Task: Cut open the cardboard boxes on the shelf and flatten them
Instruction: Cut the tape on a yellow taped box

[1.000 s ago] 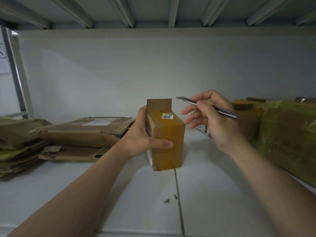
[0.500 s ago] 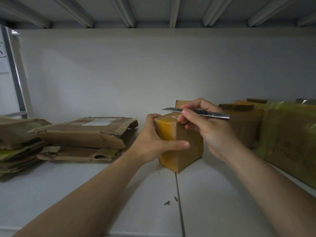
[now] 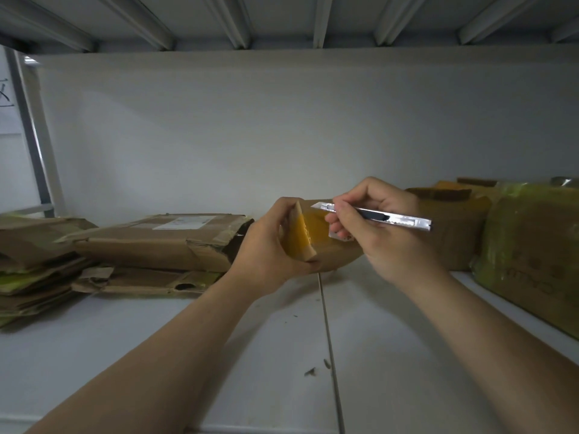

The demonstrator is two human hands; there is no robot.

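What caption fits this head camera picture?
Left hand grips a small taped cardboard box; right hand holds a utility knife.

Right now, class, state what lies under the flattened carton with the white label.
Another flattened carton lies under the labelled carton, resting on the shelf. Only its front edge shows; the rest is covered, so anything between them is hidden.

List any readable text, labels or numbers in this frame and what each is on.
None reads in full.
White sign, left edge: part of a dark character, cut off.
Shipping label on the flattened box: blurred.
White sticker on the small box: mostly hidden under the right hand.
Print on the green-wrapped box: too faint.
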